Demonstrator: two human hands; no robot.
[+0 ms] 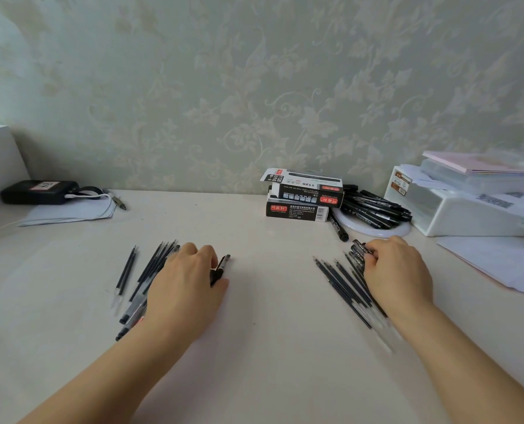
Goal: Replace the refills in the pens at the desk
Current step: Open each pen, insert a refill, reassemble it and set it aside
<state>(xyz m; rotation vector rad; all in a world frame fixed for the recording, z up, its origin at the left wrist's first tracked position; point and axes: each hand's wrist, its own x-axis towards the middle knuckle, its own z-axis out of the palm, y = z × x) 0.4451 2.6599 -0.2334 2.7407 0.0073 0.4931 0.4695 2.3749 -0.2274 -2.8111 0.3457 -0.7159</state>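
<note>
From the head view, our left hand (187,276) curls over a black capped plastic pen (220,267), its long axis pointing away from us; dark slim refills (150,267) lie just left. Our right hand (395,270) pinches black pens (358,250) above another refill fan (343,286)

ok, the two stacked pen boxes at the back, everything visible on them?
The pen boxes look like printed cardboard: black, with red label patches, white panels and "1120" on the upper one. Two are stacked by the wall; the upper sits askew with its left end flap open. The lower shows a barcode. To their right, black markers lie heaped on a white round plate.
</note>
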